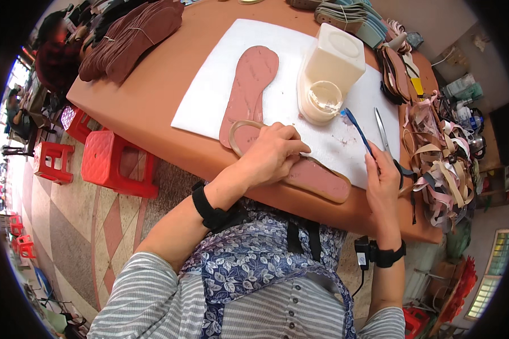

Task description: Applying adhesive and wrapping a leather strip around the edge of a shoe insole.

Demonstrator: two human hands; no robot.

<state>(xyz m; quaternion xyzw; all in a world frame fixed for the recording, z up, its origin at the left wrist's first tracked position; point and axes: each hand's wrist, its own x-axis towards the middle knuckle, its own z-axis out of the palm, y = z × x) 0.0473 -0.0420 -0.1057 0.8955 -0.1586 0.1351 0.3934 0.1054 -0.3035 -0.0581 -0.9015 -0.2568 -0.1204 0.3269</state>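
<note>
My left hand [277, 151] is closed over the middle of a pinkish-brown shoe insole [322, 179] with a tan rim, which lies along the table's near edge. Between the fingers of my right hand [382, 175] is a slim blue brush [357, 129], its head pointing up toward a cream plastic container [345, 53]. White paste shows around the container's round mouth [325, 97]. Beyond my left hand, reddish-brown insole pieces [254, 70] lie overlapping on a white sheet [209, 96]. Scissors [382, 129] rest right of the brush, their handles partly behind my right hand.
The table [152, 121] has a brown cover. Bundled brown sole pieces [133, 39] sit at far left, grey-green ones [350, 20] at the back. Strap scraps [441, 158] hang along the right edge. Red stools [116, 161] stand on the left floor; a person [59, 62] is beyond.
</note>
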